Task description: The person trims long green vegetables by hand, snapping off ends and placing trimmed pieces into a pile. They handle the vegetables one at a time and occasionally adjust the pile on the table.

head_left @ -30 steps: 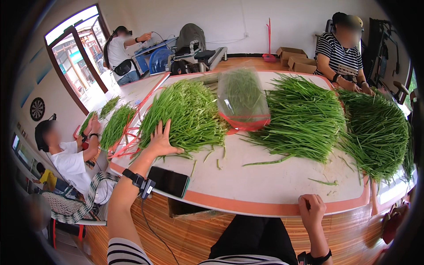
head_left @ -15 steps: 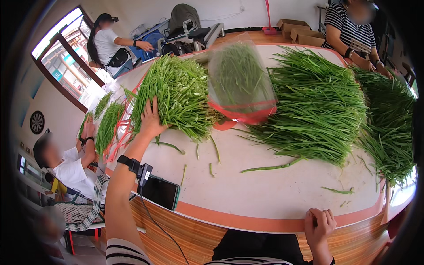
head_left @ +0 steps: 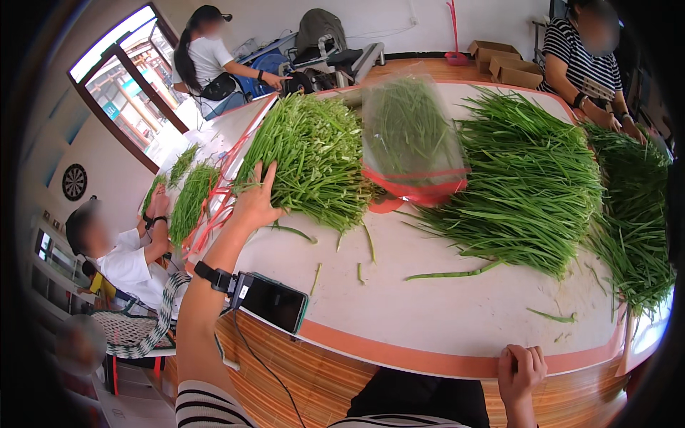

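My left hand (head_left: 257, 196) rests with fingers spread on the near left part of a pale-stemmed pile of green chives (head_left: 314, 143). My right hand (head_left: 521, 364) is closed in a loose curl at the table's front edge, with nothing visible in it. A clear bag of greens with a red bottom band (head_left: 410, 128) lies right of that pile, then a larger pile of long green leaves (head_left: 521, 185). Red ties (head_left: 214, 207) lie left of my left hand. A dark phone (head_left: 275, 303) is beside my left forearm, and loose stalks (head_left: 457, 274) lie on the pale table (head_left: 421, 314).
A person at the left (head_left: 121, 253) handles small bunches (head_left: 193, 200). Another (head_left: 203, 64) stands by equipment (head_left: 321, 39) at the back. A person in stripes (head_left: 571, 71) works over a darker pile (head_left: 628, 214) at the right. Cardboard boxes (head_left: 514, 71) are behind the table.
The whole view has shifted and tilted slightly. The back-left person's arm has come down from raised. My left hand stays on the pile and my right hand stays curled at the edge.
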Demonstrator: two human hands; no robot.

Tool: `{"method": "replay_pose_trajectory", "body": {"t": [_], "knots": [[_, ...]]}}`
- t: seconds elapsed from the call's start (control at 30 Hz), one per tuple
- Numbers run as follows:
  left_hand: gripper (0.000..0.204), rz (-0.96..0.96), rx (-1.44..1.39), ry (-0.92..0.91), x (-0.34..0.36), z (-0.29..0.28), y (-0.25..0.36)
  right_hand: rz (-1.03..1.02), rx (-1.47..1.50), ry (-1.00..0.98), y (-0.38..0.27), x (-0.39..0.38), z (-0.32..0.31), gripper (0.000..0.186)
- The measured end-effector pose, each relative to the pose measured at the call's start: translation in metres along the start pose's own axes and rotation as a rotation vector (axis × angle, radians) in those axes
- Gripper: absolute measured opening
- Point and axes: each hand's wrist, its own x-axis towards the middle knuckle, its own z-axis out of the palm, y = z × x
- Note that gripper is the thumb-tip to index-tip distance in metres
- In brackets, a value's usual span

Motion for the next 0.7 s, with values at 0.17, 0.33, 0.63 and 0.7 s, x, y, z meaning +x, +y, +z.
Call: {"method": "replay_pose_trajectory", "body": {"t": [0.17, 0.33, 0.63, 0.7], "knots": [[0.082, 0.035, -0.034, -0.138, -0.038, -0.030, -0.005, -0.005, 0.034, -0.001, 0.000, -0.001, -0.001, 0.007], [0.049, 0.084, -0.418, -0.460, -0.038, -0.067, 0.002, -0.012, 0.040, 0.019, 0.000, 0.000, -0.001, 0.007], [0.048, -0.238, -1.572, 0.312, 0.106, -0.058, -0.069, 0.029, 0.016, 0.030, -0.004, 0.000, -0.001, 0.008], [0.058, -0.280, -1.080, 0.419, 0.132, -0.050, -0.070, 0.024, 0.017, 0.034, -0.004, 0.001, -0.002, 0.008]]}}
